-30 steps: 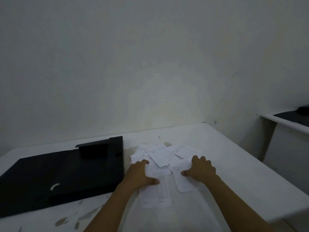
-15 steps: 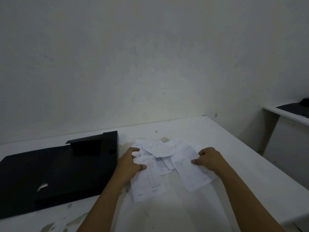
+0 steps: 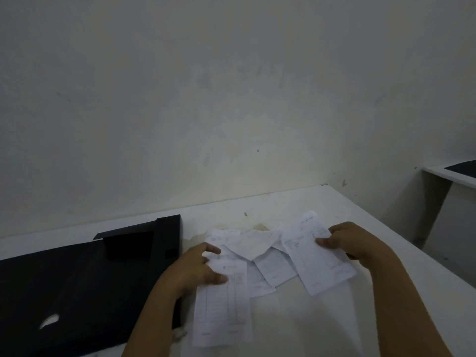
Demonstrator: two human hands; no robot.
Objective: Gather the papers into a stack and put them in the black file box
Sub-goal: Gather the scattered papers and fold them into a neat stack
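Observation:
Several white printed papers [image 3: 260,249] lie loosely overlapped on the white table [image 3: 296,325]. My left hand [image 3: 198,266] pinches the top of a long sheet [image 3: 222,310] that reaches toward me. My right hand [image 3: 347,240] grips the right edge of another sheet [image 3: 313,261], tilted up off the pile. The black file box [image 3: 77,287] lies open and flat on the table just left of my left hand, with a raised black flap at its far right corner.
A bare wall rises right behind the table. The table's right edge runs diagonally past my right arm. A second white desk [image 3: 448,175] with a dark item on it stands at the far right. Stains mark the table near the papers.
Both hands went from pressing flat on the pile to gripping sheets. The right hand has lifted its sheet and moved right; the left has pulled the long sheet toward me.

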